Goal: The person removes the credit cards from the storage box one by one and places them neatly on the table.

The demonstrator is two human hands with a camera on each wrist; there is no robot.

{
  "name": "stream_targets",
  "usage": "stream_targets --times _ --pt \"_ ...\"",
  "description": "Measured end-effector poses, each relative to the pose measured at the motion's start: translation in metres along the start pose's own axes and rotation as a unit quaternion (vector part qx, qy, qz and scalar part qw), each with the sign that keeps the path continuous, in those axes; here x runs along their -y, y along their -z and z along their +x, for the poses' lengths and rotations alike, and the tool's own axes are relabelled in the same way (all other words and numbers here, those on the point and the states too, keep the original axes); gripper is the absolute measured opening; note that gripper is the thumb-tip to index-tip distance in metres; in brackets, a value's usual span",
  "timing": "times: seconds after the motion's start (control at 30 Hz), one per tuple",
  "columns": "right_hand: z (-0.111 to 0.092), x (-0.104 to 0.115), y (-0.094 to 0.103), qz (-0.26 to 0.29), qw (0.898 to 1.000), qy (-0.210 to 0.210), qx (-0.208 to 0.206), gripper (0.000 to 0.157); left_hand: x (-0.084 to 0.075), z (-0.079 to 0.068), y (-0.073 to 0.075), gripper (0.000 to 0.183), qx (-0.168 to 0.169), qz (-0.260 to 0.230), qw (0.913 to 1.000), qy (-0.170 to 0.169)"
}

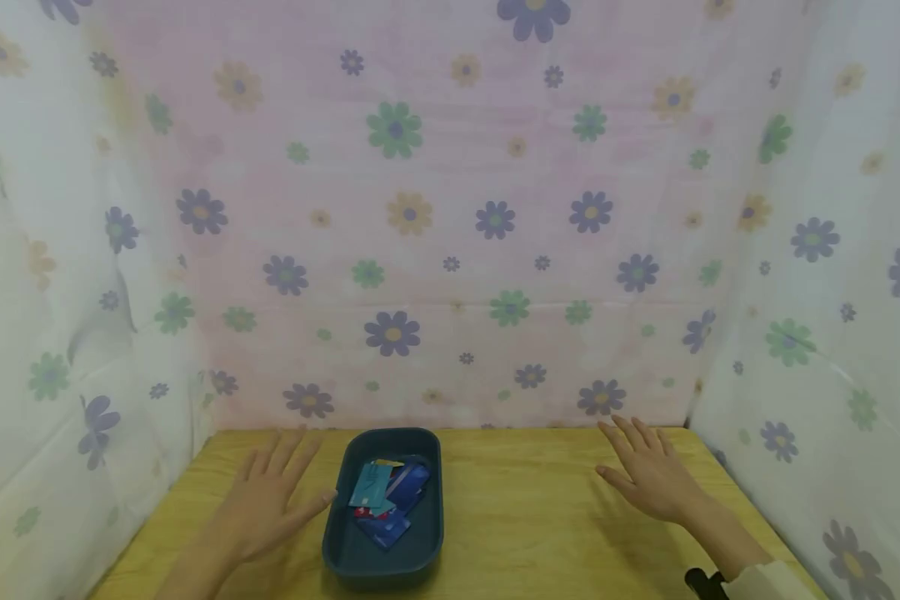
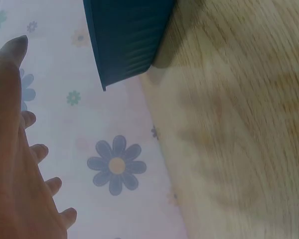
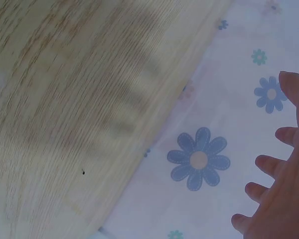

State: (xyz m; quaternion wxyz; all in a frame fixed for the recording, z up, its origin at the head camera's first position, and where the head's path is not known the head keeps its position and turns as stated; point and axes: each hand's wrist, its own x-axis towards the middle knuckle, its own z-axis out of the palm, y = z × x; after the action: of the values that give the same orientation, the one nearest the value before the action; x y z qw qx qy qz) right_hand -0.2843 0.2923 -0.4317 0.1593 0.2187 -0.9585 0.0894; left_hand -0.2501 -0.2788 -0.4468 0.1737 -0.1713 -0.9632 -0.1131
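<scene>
A dark blue-green plastic bin (image 1: 384, 563) stands on the wooden table, left of the middle. Inside it lie a light blue card (image 1: 372, 486) with a chip, several dark blue packets or cards (image 1: 407, 486), and bits of red and yellow. My left hand (image 1: 266, 504) is spread over the table just left of the bin, its thumb close by the bin's side wall and nothing in its grasp. Over the table's right part, my right hand (image 1: 651, 473) hovers with fingers spread and holds nothing. In the left wrist view the bin's outer wall (image 2: 129, 40) shows beside the thumb.
The wooden table (image 1: 525, 508) has a light yellow grain. Flower-printed cloth (image 1: 450, 283) hangs behind it and along both sides, close to the table's edges. A black band (image 1: 705, 583) is at my right wrist, by a pale sleeve (image 1: 765, 583).
</scene>
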Motion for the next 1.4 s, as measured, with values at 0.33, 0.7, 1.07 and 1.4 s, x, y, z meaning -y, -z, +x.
stream_targets --times 0.33,0.7,1.07,1.4 --pt "0.0 0.009 0.002 0.012 1.0 -0.001 -0.006 0.067 -0.008 -0.003 -0.001 0.084 -0.001 -0.008 1.0 0.0" --pt "0.002 0.025 0.0 0.025 0.999 0.013 -0.019 0.069 -0.01 -0.008 -0.005 0.089 0.001 -0.017 0.9999 0.003" --pt "0.006 0.046 -0.008 0.058 0.997 0.042 -0.019 0.071 -0.016 -0.017 -0.011 0.093 0.009 -0.062 0.998 0.003" --pt "0.013 0.057 -0.01 0.073 0.995 0.059 -0.024 0.076 -0.018 -0.019 -0.016 0.092 0.008 -0.068 0.9977 0.002"
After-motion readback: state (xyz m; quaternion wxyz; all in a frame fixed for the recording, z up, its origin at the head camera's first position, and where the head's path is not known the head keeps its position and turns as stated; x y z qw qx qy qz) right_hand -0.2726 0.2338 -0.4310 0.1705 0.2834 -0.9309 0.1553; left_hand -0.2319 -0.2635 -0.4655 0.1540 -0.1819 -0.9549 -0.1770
